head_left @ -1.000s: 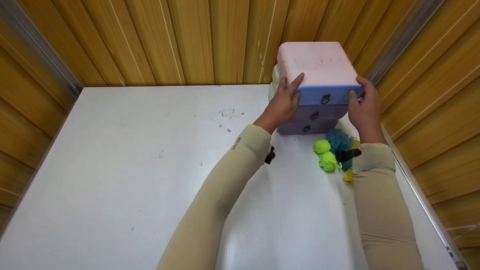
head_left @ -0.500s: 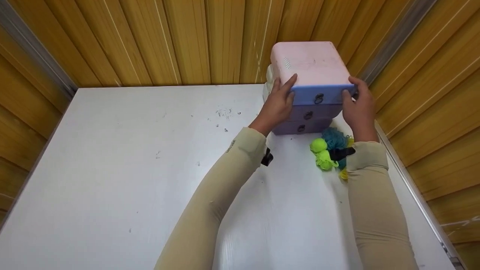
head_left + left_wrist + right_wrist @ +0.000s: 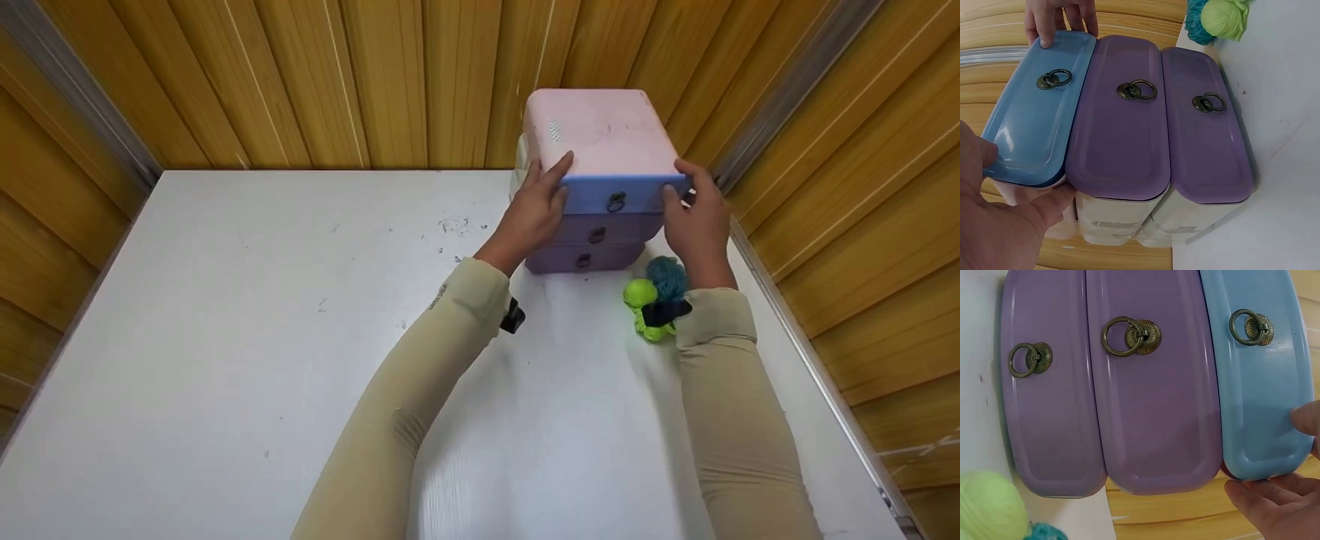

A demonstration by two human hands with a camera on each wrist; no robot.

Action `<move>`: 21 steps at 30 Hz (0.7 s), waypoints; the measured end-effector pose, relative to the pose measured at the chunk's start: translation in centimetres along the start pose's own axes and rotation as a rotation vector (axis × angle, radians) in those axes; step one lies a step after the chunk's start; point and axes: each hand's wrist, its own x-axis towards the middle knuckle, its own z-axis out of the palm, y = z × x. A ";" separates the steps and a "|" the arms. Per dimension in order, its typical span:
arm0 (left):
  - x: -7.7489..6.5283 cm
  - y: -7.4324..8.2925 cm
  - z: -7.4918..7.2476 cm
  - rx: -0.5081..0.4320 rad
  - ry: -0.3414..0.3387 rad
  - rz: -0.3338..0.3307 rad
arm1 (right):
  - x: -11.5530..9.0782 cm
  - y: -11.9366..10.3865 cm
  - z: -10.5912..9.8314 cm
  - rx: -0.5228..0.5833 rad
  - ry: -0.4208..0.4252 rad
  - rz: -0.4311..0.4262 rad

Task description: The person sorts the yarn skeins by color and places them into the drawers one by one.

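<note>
A three-tier drawer unit (image 3: 600, 131) stands near the table's back edge, with a pink top. Its top drawer front (image 3: 592, 196) is blue; the two below (image 3: 1120, 124) are purple. Every front bears a bronze ring pull (image 3: 1143, 336). My left hand (image 3: 531, 217) grips the top tier at its left end, thumb and fingers spread around the corner. At the opposite end my right hand (image 3: 699, 225) holds it, thumb on the blue front and fingers around the side. All drawers look closed. The unit's back is hidden.
Lime-green yarn balls (image 3: 640, 292) and a teal yarn ball (image 3: 667, 277) lie on the white table (image 3: 300, 337) beside my right wrist, partly covered by it. Wood-patterned panels (image 3: 390, 82) rise behind the table and at both sides.
The drawer unit has shifted left along the table, with both hands keeping their hold on it. The yarn stays in place; its yellow part is now hidden behind my right arm.
</note>
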 end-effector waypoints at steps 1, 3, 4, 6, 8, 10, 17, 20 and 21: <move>0.0 0.0 0.0 -0.001 -0.001 0.003 | 0.0 0.0 0.0 -0.003 0.000 0.003; -0.1 -0.1 -0.1 -0.006 -0.003 0.010 | -0.1 0.0 0.1 -0.011 0.002 0.007; -0.2 -0.2 -0.2 -0.006 -0.003 0.011 | -0.1 -0.1 0.1 -0.011 0.002 0.007; -0.3 -0.2 -0.3 -0.002 0.006 0.011 | -0.2 -0.1 0.2 -0.013 -0.003 -0.002; -0.4 -0.4 -0.4 0.001 0.017 0.010 | -0.3 -0.2 0.3 -0.015 -0.004 -0.021; -0.5 -0.5 -0.5 0.007 0.025 0.012 | -0.3 -0.3 0.4 -0.017 -0.002 -0.040; -0.5 -0.9 -1.3 0.006 0.048 0.011 | -0.1 -0.8 0.9 -0.041 0.029 -0.111; -0.6 -1.2 -1.7 0.005 0.058 0.004 | 0.0 -1.0 1.2 -0.053 0.035 -0.129; -0.7 -1.2 -1.8 0.005 0.061 0.002 | 0.0 -1.1 1.4 -0.053 0.036 -0.133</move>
